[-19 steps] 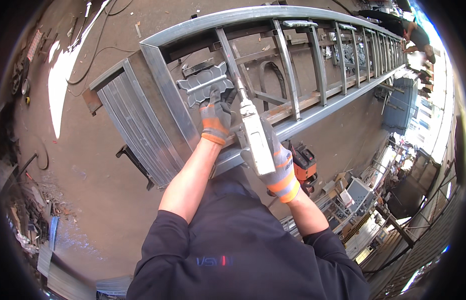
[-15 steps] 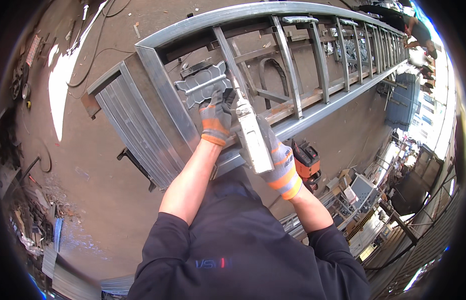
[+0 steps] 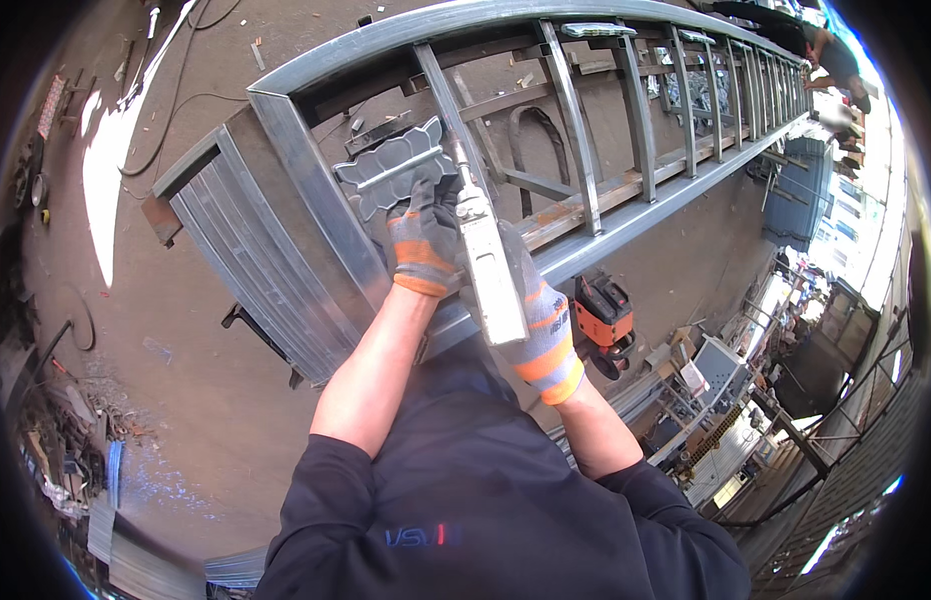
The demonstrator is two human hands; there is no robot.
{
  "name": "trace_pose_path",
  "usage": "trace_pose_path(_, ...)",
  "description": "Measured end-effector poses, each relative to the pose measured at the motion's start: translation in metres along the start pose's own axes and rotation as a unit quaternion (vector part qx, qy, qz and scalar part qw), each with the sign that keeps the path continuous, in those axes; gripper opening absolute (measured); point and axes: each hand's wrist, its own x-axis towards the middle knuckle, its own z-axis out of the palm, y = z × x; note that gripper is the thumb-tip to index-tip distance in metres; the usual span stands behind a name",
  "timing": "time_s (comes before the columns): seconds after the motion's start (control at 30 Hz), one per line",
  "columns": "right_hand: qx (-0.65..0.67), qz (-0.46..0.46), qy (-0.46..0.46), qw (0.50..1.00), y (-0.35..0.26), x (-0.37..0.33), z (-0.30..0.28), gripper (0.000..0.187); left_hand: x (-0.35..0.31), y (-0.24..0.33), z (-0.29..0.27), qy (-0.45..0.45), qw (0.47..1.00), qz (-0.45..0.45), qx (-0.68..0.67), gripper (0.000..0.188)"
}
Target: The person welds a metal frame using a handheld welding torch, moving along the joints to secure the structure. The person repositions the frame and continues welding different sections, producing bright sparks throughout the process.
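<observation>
My left hand (image 3: 423, 240), in a grey and orange glove, is closed on the near edge of a grey scalloped metal ornament (image 3: 394, 175) with a raised bar across it. The ornament sits between the end of a long metal frame (image 3: 294, 150) and its first crossbar (image 3: 444, 95). In my gloved right hand (image 3: 548, 335) is a white-bodied welding gun (image 3: 494, 285). Its thin nozzle points away from me, close to that crossbar and the ornament's right edge; whether it touches cannot be told. The right fingers are mostly hidden behind the gun.
Ribbed metal profiles (image 3: 241, 235) lie at the frame's left end. An orange and black machine (image 3: 604, 312) stands on the floor right of me. Another person (image 3: 841, 65) bends over the frame's far end. Cables (image 3: 176, 110) and scrap (image 3: 81, 450) lie at left.
The whole view has shifted slightly left. Both hands keep their holds, and the gun stays beside the ornament with little visible movement.
</observation>
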Motion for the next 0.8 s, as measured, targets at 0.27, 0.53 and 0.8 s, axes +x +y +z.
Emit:
trace_pose_path(0.27,-0.034,-0.006,-0.028,0.999,0.013,0.002,0.001,0.048,0.007,-0.005,-0.006,-0.001,1.000,0.031,0.002,0.037)
trace_pose_path(0.53,-0.028,0.003,-0.029,0.999,0.025,0.004,0.011,0.053,0.012,-0.008,-0.021,-0.005,1.000,0.002,-0.002,0.038)
trace_pose_path(0.8,-0.044,0.016,-0.049,0.998,0.018,0.007,0.011,0.054,-0.007,0.012,0.000,0.033,0.997,-0.022,0.061,0.033)
